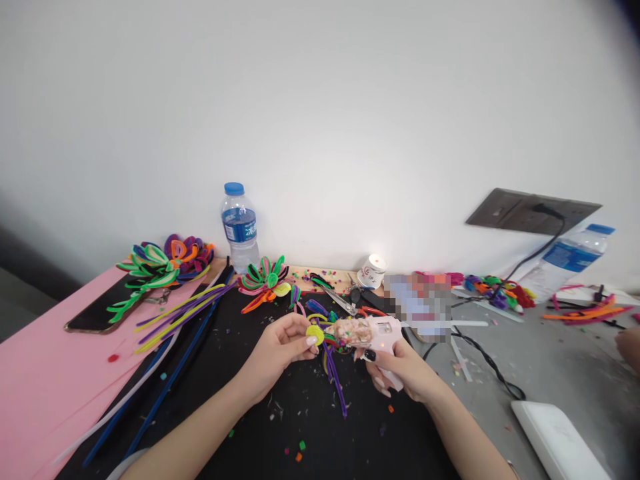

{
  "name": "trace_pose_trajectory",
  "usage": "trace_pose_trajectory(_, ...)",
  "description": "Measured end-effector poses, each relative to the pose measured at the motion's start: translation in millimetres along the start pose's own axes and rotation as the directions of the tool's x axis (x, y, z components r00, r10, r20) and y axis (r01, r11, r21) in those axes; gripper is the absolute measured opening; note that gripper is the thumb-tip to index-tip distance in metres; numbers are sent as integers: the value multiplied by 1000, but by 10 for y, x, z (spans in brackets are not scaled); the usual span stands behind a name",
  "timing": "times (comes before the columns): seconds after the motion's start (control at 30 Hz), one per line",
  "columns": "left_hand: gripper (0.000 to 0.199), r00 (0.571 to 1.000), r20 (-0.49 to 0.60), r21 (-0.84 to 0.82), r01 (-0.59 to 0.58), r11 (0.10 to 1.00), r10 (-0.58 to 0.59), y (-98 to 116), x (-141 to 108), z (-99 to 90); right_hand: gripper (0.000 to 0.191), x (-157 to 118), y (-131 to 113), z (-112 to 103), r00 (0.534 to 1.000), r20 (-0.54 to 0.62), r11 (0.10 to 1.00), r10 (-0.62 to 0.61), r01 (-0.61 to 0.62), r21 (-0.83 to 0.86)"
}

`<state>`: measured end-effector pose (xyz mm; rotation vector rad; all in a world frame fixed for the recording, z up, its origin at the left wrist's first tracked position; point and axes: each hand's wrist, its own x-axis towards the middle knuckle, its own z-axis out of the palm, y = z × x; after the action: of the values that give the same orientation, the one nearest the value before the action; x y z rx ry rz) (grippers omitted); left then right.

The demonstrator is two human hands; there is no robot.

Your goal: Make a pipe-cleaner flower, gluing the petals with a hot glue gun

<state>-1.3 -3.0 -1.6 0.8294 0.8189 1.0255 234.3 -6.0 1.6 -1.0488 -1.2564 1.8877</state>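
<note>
My left hand point(287, 343) pinches a small round yellow disc point(315, 335) between thumb and fingers. In my right hand point(403, 373) is a pale pink hot glue gun point(377, 337), its nozzle end pointing left at the disc; a clear glue stick point(450, 324) sticks out of its back. Whether the nozzle touches the disc I cannot tell. Under and behind both hands lies a bunch of purple, green and yellow pipe cleaners point(335, 380), partly hidden by the glue gun. Scissors point(340, 301) rest just behind it.
Pipe-cleaner flowers point(267, 277) and a water bottle point(240, 230) stand along the wall. Loose pipe cleaners point(187, 317) and a phone point(103, 307) lie left. A white paper cup point(373, 271) is behind. Rightward are a black cord point(493, 363), a white case point(557, 437) and another person's hand point(629, 347).
</note>
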Motion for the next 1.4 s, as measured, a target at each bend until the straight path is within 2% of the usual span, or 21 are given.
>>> trace_pose_trajectory(0.47, 17, 1000, 3, -28, -28, 999, 28, 0, 3, -16, 25, -10, -5, 12, 1000, -8, 999, 20, -20, -43)
trace_pose_trajectory(0.93, 17, 999, 47, 15, 14, 1000, -15, -6, -7, 3, 25, 4, -2, 13, 1000, -1, 1000, 2, -2, -4)
trace_pose_trajectory(1.4, 18, 999, 36, 8, 15, 1000, -15, 5, -7, 16, 21, 5, 26, -2, 1000, -6, 1000, 24, -24, -4)
